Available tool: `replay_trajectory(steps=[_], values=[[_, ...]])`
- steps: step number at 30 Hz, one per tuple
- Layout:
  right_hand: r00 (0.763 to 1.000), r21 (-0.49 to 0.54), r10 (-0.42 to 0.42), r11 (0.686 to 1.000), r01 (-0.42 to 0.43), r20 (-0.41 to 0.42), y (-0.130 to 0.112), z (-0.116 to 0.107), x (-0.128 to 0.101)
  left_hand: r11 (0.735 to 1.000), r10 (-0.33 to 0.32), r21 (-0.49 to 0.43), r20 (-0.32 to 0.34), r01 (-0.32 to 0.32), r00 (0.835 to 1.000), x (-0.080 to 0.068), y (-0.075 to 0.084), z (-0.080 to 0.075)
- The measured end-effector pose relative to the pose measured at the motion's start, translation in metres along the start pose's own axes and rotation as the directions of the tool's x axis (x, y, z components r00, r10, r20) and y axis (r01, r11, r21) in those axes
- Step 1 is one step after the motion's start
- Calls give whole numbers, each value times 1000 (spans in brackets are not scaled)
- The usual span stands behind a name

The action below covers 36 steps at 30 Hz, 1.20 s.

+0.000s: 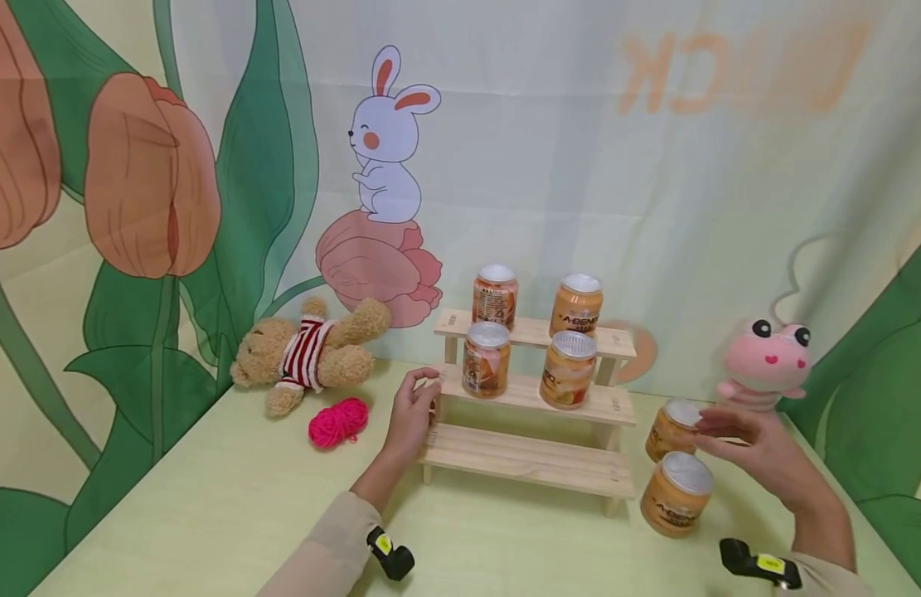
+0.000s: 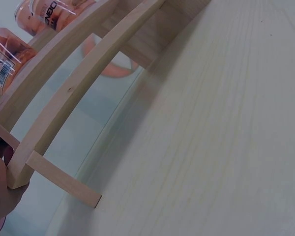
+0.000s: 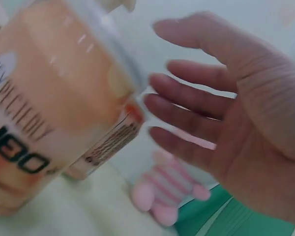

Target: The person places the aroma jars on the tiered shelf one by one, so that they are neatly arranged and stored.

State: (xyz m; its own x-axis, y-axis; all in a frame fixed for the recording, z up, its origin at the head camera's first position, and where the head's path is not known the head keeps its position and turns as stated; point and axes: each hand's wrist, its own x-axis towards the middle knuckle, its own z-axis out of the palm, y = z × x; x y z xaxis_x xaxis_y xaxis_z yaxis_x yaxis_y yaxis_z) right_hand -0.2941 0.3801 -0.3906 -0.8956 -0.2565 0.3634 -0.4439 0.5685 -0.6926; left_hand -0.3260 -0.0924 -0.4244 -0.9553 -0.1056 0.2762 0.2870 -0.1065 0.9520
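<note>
The near orange drink can with a silver lid [image 1: 677, 495] stands upright on the pale green worktop [image 1: 229, 506], just right of the three-step pale wooden display rack [image 1: 530, 414]; a second orange can [image 1: 672, 429] stands just behind it, and the right hand [image 1: 758, 456] hovers beside that rear can, fingers [image 3: 187, 93] straight and spread wide, holding nothing; in the right wrist view the rear can fills the left of the picture, just off the fingertips, though whether they touch it cannot be told; the risk, as I judge it, is that the open hand brushes the rear can sideways and tips it into the near one, or knocks the near one with the wrist, since the two stand close together; the left hand [image 1: 411, 414] grips the left end of the rack's middle step, fingers curled round the wood, so a tug there could shake the four orange cans [image 1: 530, 332] on the upper steps; farther left lie a pink yarn ball [image 1: 338, 421] and a brown teddy bear in a red striped top [image 1: 311, 355]; a pink frog plush [image 1: 766, 361] sits behind the right hand.
</note>
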Motion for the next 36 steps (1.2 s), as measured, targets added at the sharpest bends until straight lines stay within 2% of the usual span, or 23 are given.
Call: replay_trajectory(steps=[3,6,8,10,12,19,24,31,36], values=[[985,-23,97,995,-101,-142,12,3,1,1000,-12,-2,2,12,1000,6,-11,-2],[940,70,207,978,-195,-270,24,10,2,1000,-11,-9,2,11,1000,13,-23,-3],[916,160,258,963,-218,-307,32,15,2,1000,-6,-10,-3,6,1000,15,-28,-4],[908,215,285,950,-226,-306,39,21,3,1000,1,-5,-11,-1,1000,15,-30,-3],[912,224,298,945,-239,-282,44,25,3,1000,6,-2,-18,-6,1000,15,-31,-3],[930,163,309,946,-280,-199,39,37,12,1000,21,-9,-32,-21,999,15,-31,-2],[933,149,313,946,-289,-178,37,42,16,1000,3,-19,-26,-4,1000,14,-32,-3],[937,160,287,953,-258,-199,44,46,18,1000,-4,-15,2,4,1000,-2,3,0],[936,161,277,956,-245,-217,46,49,19,1000,0,2,0,0,1000,-1,2,0]])
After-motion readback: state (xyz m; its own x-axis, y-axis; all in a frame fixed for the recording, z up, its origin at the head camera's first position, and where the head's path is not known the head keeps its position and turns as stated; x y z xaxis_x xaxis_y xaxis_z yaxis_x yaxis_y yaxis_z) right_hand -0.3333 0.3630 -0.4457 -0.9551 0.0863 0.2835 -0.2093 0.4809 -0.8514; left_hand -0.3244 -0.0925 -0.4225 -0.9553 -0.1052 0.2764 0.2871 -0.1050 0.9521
